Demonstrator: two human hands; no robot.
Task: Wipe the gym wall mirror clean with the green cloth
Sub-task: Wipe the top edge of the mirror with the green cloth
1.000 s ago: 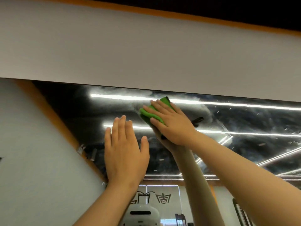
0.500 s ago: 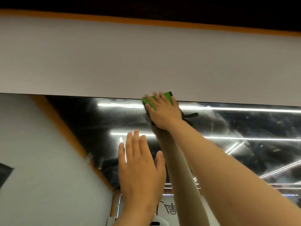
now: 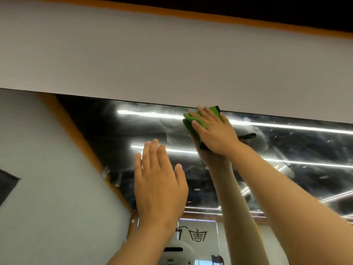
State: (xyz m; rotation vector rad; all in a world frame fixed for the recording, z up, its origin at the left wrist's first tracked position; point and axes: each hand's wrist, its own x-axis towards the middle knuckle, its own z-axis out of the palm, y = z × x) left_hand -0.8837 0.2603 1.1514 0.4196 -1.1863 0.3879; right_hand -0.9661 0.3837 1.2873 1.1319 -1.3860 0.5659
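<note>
Mirror [image 3: 305,150]: one | green cloth [image 3: 188,121]: one, under flat right hand [image 3: 215,134] | left hand [image 3: 160,184]: flat, empty

Upper wall: a wide plain white band [image 3: 172,60] runs across the whole view, lit evenly.
Trim: a narrow orange strip [image 3: 191,15] lies along the top edge of the white band.
Ceiling: a black area [image 3: 286,8] above the orange strip; no detail shows in it.
Light: long white light strips [image 3: 286,126] show as reflections in the mirror [image 3: 305,169]; two run almost level and some cross at an angle at the right.
Side wall, reflected: a pale grey wall [image 3: 47,178] at the left, with an orange border [image 3: 80,142] on its slanted edge.
Far wall, reflected: a light wall with a black emblem [image 3: 197,235] near the bottom.
</note>
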